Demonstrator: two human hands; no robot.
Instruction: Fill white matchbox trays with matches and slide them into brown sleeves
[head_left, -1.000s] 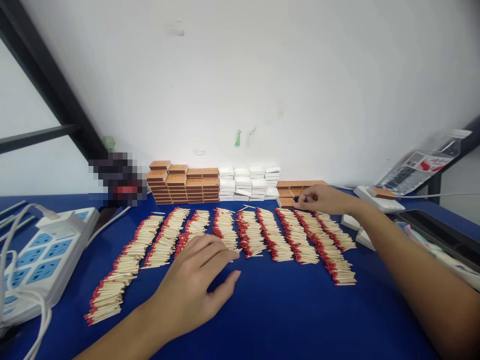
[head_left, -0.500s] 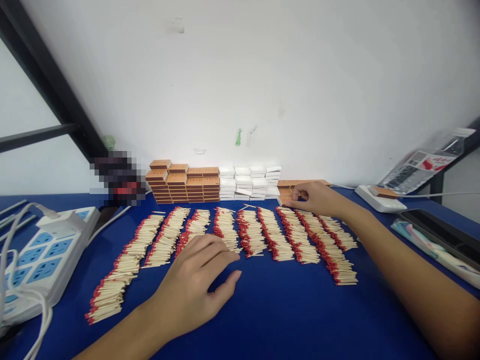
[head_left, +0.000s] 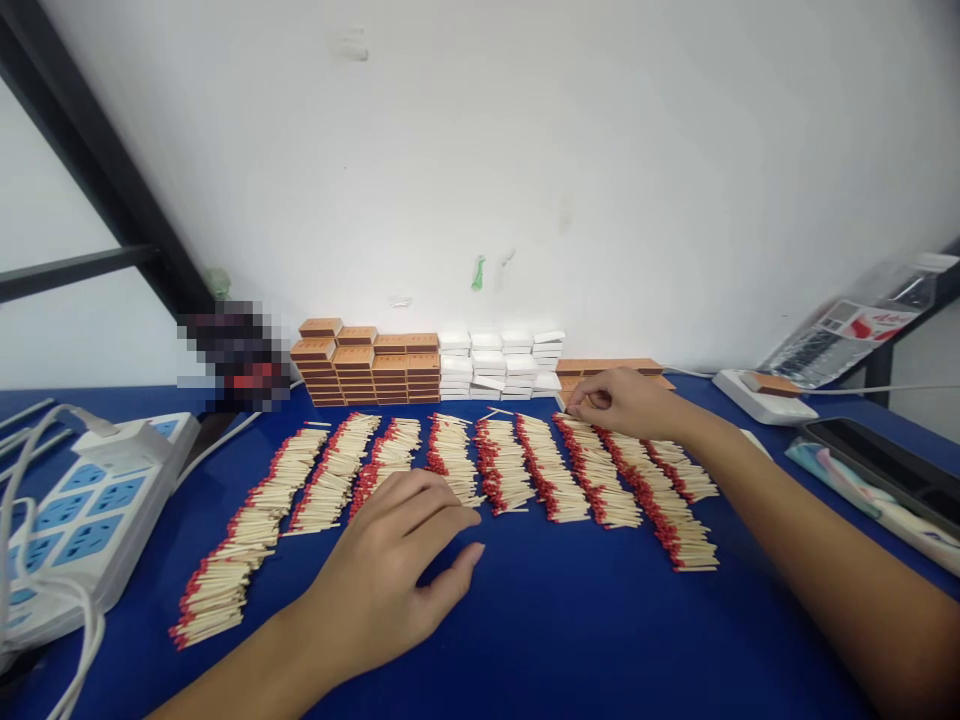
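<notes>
My left hand [head_left: 409, 555] hovers or rests over the near ends of the middle match rows, fingers spread and nothing in them. My right hand [head_left: 619, 402] reaches to the back, thumb and forefinger pinched together at the far end of a row of red-headed matches [head_left: 600, 475]. Whatever lies between those fingertips is too small to make out. Just behind that hand are brown matchboxes [head_left: 611, 367], partly covered by it. More rows of matches [head_left: 504, 468] fan out across the blue table [head_left: 540, 620].
Against the wall stand stacked brown matchboxes [head_left: 356, 365] and white box trays [head_left: 495, 365]. A power strip [head_left: 142, 500] with cables lies at left. At right are a white adapter [head_left: 761, 400], a phone [head_left: 877, 465], a tissue pack [head_left: 862, 490] and a plastic bottle [head_left: 862, 325].
My right hand has shifted slightly down from the front brown matchbox to the far end of the match row, its fingers now pinched. My left hand stays put.
</notes>
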